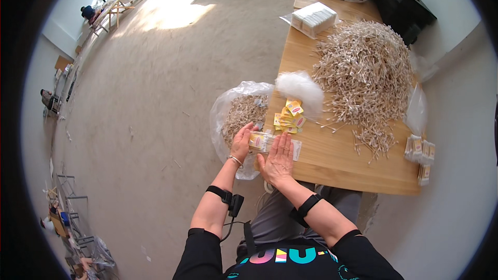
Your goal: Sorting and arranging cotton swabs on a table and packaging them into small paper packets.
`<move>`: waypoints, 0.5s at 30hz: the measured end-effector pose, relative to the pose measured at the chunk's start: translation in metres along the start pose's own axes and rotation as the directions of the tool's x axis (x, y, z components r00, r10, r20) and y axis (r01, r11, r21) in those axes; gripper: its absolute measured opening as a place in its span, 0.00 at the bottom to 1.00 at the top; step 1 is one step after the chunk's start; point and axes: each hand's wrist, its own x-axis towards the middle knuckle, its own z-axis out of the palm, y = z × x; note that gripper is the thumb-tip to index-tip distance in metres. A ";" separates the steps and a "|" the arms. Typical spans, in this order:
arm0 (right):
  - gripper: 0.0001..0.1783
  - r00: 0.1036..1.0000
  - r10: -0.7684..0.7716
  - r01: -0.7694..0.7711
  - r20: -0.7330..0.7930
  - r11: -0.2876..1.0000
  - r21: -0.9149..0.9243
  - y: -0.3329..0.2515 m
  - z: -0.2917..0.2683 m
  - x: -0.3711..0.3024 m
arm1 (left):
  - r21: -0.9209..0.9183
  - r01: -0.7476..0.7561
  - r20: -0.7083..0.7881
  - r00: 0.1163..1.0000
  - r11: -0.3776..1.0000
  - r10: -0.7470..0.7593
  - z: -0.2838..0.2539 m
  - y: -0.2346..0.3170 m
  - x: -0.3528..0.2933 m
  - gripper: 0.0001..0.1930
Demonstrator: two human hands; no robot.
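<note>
A clear packet of cotton swabs (pixel 258 141) with a yellow card in it lies at the table's near left corner. My left hand (pixel 240 144) grips its left end, the fingers curled along the edge. Across the packet's right part, my right hand (pixel 279 159) rests flat with its fingers stretched out and hides some of it. A bit of clear film shows just right of those fingers. Several small yellow cards (pixel 290 117) are scattered beyond my hands. Behind them sits a stack of clear plastic sleeves (pixel 300 87).
A big heap of loose cotton swabs (pixel 365 67) covers the table's right half. Left of the table stands a clear bag (pixel 220 109) of swabs. Filled packets (pixel 420 150) sit at the right edge. Farther back are a white wrapped bundle (pixel 314 18) and a black bin (pixel 402 8).
</note>
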 end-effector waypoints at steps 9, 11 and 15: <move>0.46 1.000 -0.005 0.007 -0.009 0.981 0.195 -0.010 -0.003 0.005 | -0.004 -0.049 -0.030 0.998 0.999 0.049 0.000 -0.002 0.000 0.21; 0.41 0.990 -0.009 0.064 -0.139 0.913 0.403 -0.001 -0.005 0.011 | -0.006 -0.050 -0.018 0.999 0.999 0.050 0.000 0.000 0.001 0.20; 0.30 0.951 0.176 0.078 -0.253 0.656 0.751 0.004 -0.008 0.019 | -0.024 -0.021 0.020 1.000 0.999 0.021 0.005 0.007 0.000 0.20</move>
